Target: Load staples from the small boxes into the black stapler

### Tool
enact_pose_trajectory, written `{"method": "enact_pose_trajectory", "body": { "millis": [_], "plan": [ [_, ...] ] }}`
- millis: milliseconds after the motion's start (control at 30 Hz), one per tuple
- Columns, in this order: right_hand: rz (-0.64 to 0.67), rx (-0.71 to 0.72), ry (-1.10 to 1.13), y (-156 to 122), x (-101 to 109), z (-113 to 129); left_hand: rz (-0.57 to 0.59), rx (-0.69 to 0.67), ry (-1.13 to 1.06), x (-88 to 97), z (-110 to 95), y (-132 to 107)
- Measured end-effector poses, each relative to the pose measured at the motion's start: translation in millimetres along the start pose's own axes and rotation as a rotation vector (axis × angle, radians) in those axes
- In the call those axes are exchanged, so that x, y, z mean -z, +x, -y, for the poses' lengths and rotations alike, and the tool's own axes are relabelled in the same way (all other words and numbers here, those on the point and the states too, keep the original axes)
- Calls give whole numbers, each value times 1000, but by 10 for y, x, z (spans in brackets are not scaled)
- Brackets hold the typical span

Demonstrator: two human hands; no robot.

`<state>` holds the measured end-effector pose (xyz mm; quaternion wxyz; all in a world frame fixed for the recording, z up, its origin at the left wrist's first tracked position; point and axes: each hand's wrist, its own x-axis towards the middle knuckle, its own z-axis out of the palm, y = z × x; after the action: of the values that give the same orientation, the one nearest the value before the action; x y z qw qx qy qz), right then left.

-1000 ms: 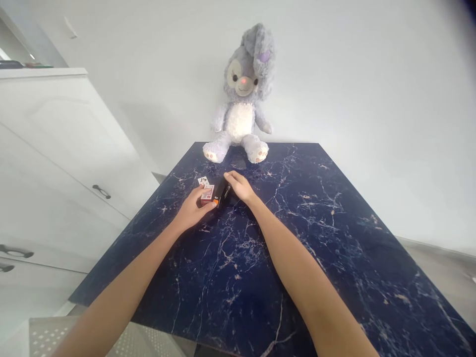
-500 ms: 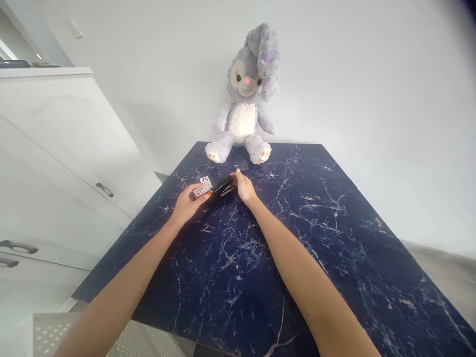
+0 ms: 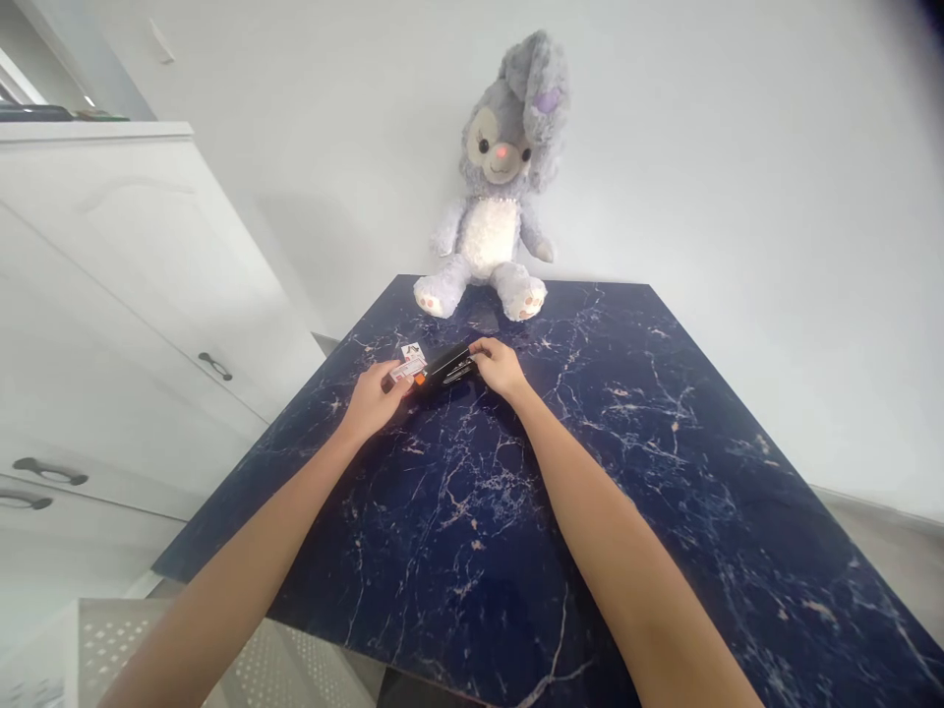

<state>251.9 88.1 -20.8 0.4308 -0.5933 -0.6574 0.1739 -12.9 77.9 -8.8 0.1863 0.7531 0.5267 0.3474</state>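
An oblong black object (image 3: 449, 364), with a silvery metal strip along its near side, lies tilted between my hands; it resembles a stapler, though it is too small to be sure. My left hand (image 3: 371, 401) closes around a small white printed packet (image 3: 408, 369) with red markings, the thumb lying along its near edge. Just beyond that packet a white printed piece (image 3: 413, 351) sticks up. An orange spot (image 3: 420, 379) shows where packet and black object meet. My right hand (image 3: 500, 369) pinches the black object's far right end, its fingertips partly hidden.
A grey plush rabbit (image 3: 498, 187) sits against the wall on the far edge of the dark blue marbled table (image 3: 472, 551). White cabinets (image 3: 110, 275) stand on the left. A white perforated surface (image 3: 295, 659) lies below the table's near left edge.
The right hand's fingers have bent further over the end of the black object. The left hand keeps its hold. The whole view has shifted slightly.
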Motion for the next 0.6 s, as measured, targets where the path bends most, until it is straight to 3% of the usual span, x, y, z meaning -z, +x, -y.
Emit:
{"method": "enact_pose_trajectory", "body": {
  "millis": [100, 200, 367, 500, 600],
  "plan": [
    [57, 137, -123, -17, 69, -45, -34, -56, 123, 67, 1, -9],
    [82, 227, -226, -45, 120, -52, -123, -17, 77, 95, 4, -31],
    [56, 290, -334, -100, 178, -8, -254, 29, -318, 84, 8, -23],
    [-42, 244, -338, -118, 180, -14, -288, 231, -718, 99, 7, 23],
    [-121, 171, -284, -94, 177, -72, -252, 359, -967, 139, 20, 52]
  ]
}}
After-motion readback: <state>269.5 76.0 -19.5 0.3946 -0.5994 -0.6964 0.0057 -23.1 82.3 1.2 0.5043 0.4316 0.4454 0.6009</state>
